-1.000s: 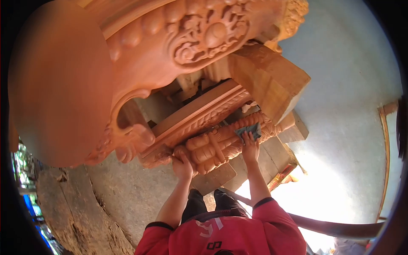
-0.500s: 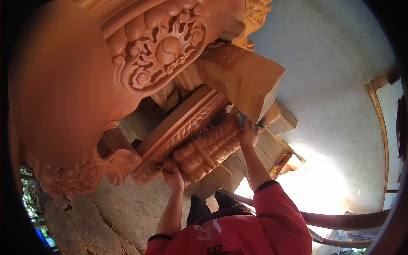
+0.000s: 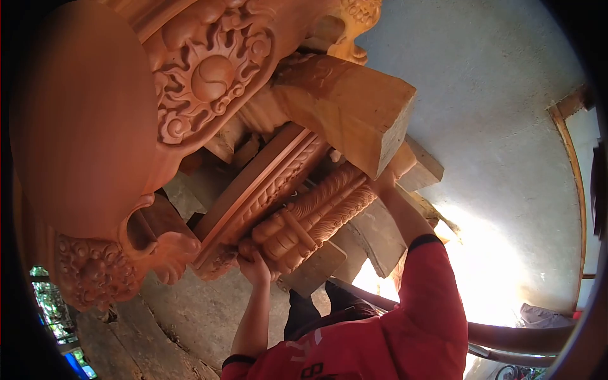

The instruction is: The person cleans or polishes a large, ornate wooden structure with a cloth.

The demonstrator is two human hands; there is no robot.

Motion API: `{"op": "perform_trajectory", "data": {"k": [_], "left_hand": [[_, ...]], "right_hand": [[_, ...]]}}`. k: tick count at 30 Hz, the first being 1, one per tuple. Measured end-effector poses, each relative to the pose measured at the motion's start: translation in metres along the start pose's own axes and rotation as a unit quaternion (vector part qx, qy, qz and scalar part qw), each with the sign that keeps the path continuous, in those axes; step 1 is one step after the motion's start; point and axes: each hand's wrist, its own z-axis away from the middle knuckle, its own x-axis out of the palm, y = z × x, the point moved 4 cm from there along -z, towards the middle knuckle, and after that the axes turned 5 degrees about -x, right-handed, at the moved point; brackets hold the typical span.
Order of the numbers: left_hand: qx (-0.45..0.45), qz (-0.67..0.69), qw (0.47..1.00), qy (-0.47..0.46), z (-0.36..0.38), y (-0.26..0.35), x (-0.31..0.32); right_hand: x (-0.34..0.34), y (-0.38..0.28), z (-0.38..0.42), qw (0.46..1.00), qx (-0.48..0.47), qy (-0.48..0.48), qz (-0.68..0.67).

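A reddish carved wooden piece (image 3: 316, 212) with feather-like grooves lies slanted in the middle of the view. At its lower left end my left hand (image 3: 254, 267) is closed around the carved edge. My right hand (image 3: 384, 182) reaches to its upper right end, beneath the corner of a thick wooden block (image 3: 354, 104); the fingers are mostly hidden there. Alongside the carved piece, on its left, runs a long rail with a carved border (image 3: 266, 183).
A large carved piece with a round sun-like motif (image 3: 213, 78) fills the upper left. A grey wall (image 3: 481, 114) stands at the right. Below are a concrete floor (image 3: 190, 304), weathered planks (image 3: 120, 342) and a curved dark bar (image 3: 525, 339).
My right hand has moved a little to the right and further under the block, and its fingers are now hidden. My left hand stays at the lower end. The view has shifted slightly.
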Motion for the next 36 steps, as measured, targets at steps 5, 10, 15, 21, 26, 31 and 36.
{"op": "perform_trajectory", "data": {"k": [5, 10, 15, 21, 26, 31, 36], "left_hand": [[0.017, 0.001, 1.0, 0.018, -0.002, -0.006, 0.005], [0.005, -0.005, 1.0, 0.0, -0.004, -0.008, 0.004], [0.018, 0.003, 1.0, 0.015, -0.003, -0.007, 0.003], [0.009, 0.003, 1.0, 0.015, -0.004, -0.011, 0.005], [0.012, 0.0, 1.0, 0.009, -0.007, -0.013, 0.005], [0.011, -0.009, 1.0, 0.013, -0.005, -0.012, 0.006], [0.008, -0.016, 1.0, -0.005, -0.007, -0.016, 0.006]], "right_hand": [[0.022, -0.112, 0.057, 0.93, 0.002, -0.201, -0.307], [0.005, -0.079, 0.044, 0.929, -0.333, -0.151, 0.052], [-0.012, -0.001, 0.038, 0.951, -0.063, -0.224, 0.203], [0.015, -0.092, 0.139, 0.885, -0.377, -0.271, 0.042], [-0.014, -0.019, 0.092, 0.924, -0.286, -0.186, 0.173], [-0.046, 0.037, 0.075, 0.967, 0.127, -0.102, 0.198], [-0.011, -0.005, 0.101, 0.971, -0.175, -0.125, 0.108]]}}
